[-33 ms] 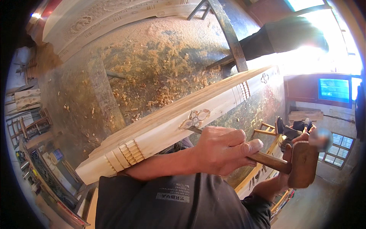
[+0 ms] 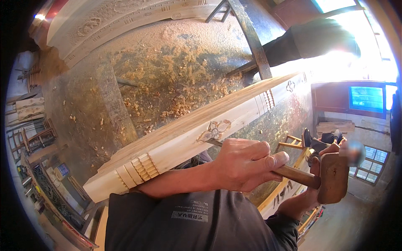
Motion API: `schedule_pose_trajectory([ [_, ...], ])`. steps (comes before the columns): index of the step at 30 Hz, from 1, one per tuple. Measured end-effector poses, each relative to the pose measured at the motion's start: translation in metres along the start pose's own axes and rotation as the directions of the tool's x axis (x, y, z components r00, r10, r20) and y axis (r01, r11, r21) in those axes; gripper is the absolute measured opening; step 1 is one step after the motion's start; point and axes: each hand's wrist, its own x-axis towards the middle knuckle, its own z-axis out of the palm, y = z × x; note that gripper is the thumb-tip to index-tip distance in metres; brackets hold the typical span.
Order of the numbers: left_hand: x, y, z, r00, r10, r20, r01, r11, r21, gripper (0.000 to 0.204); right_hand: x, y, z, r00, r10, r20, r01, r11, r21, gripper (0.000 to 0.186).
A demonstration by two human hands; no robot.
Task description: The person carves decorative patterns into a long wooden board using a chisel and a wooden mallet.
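My left hand (image 2: 247, 164) is closed around a chisel (image 2: 295, 175) with a long wooden handle. Its metal tip meets a carved flower (image 2: 215, 130) on the narrow face of a pale wooden beam (image 2: 176, 144), and my left forearm lies against the beam's near side. Held by my right hand (image 2: 307, 197), which is partly hidden, a wooden mallet (image 2: 333, 178) has its block-shaped head at the butt of the chisel handle; they look to be touching. Carved ridged bands (image 2: 144, 167) cross the beam to the left of the flower.
Wood shavings (image 2: 180, 106) litter the floor beyond the beam. A dark trestle (image 2: 251, 37) stands under its far end. At the right a person (image 2: 328, 142) sits, and another in dark clothing (image 2: 310, 39) is at the far right. A large carved panel (image 2: 100, 25) lies at the back left.
The mallet head has shifted very slightly upward in the picture. My left hand, the chisel and the beam look unmoved.
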Motion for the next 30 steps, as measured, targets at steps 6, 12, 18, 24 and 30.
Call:
schedule_pose_trajectory([
  [6, -0.001, -0.002, 0.001, 0.999, 0.011, -0.038, -0.012, 1.0, -0.016, 0.05, 0.013, 0.029, -0.004, 0.755, -0.134, -0.642, 0.578, 0.598, 0.555, 0.055],
  [12, -0.001, 0.0, -0.001, 0.999, 0.035, -0.026, -0.034, 0.999, 0.04, 0.046, -0.004, 0.051, 0.002, 0.738, 0.237, -0.632, 0.441, 0.54, 0.717, 0.054],
  [18, -0.002, -0.005, 0.003, 0.997, 0.047, -0.054, -0.047, 0.999, 0.003, 0.052, 0.001, 0.039, -0.02, 0.618, 0.106, -0.779, 0.556, 0.641, 0.529, 0.045],
  [24, -0.001, -0.007, 0.006, 0.999, 0.034, -0.028, -0.034, 0.999, 0.029, 0.048, -0.007, 0.048, 0.035, 0.682, -0.329, -0.653, 0.389, 0.92, -0.058, 0.056],
  [30, -0.004, -0.007, 0.002, 0.999, 0.051, -0.001, -0.051, 0.999, 0.013, 0.048, -0.011, 0.028, 0.0, 0.805, -0.375, -0.459, 0.592, 0.474, 0.651, 0.052],
])
